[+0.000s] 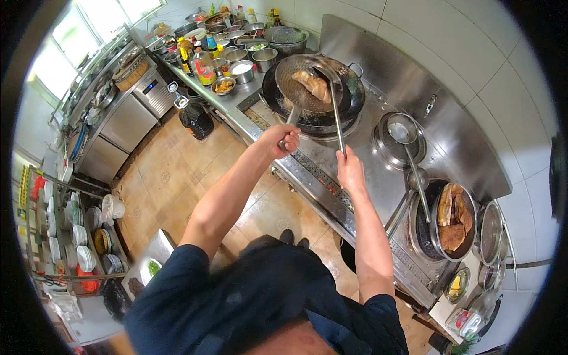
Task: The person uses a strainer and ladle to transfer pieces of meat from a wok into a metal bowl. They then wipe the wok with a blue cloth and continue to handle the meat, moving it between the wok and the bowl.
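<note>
My left hand [281, 141] is closed round the handle of a wide, round strainer [289, 76]. The strainer sits over a dark wok [353, 94] on the far burner, and a browned piece of meat [313, 86] lies in it. In my right hand [351, 170] is the long metal handle of a ladle [338, 115]. The ladle's bowl end is by the meat's right side; whether it touches the meat I cannot tell. What the wok holds under the strainer is mostly hidden.
Bottles [204, 68] and metal bowls [241, 71] crowd the counter at the far left. Another ladle [403, 131] rests across the stove to the right, near a metal bowl [471, 238] with browned meat. A large dark jug [195, 120] stands on the floor.
</note>
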`<state>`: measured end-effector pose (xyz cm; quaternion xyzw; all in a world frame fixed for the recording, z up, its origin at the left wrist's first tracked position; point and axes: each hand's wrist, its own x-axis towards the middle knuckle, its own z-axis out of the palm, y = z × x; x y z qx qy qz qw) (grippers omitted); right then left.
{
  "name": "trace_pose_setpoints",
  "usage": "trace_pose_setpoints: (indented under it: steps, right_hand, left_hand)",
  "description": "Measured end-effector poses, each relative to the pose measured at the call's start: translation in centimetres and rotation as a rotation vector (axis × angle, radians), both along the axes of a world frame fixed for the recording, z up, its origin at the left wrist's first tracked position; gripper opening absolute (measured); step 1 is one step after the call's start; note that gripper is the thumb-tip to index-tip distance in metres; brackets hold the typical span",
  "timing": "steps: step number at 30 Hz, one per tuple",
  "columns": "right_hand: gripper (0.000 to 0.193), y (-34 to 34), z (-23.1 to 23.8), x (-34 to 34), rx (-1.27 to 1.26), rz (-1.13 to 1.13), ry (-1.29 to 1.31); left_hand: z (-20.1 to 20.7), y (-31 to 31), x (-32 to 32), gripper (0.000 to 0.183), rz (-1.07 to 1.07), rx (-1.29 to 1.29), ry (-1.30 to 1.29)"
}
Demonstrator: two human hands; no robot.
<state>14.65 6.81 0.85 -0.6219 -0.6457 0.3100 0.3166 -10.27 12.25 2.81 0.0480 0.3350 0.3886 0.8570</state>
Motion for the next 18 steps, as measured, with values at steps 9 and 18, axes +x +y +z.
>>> trace_pose_setpoints:
  steps: [9, 18]
  right_hand:
    - [0.031, -2.5, 1.3, 1.4, -0.440, -0.158, 1.105]
    - [0.018, -3.1, -1.0, -4.2, -0.483, -0.119, 0.711]
  left_hand:
    - [3.2, 3.6, -4.9, 0.024, -0.043, -0.106, -0.301]
    - [4.6, 26.9, -13.6, 0.029, 0.013, 0.108, 0.347]
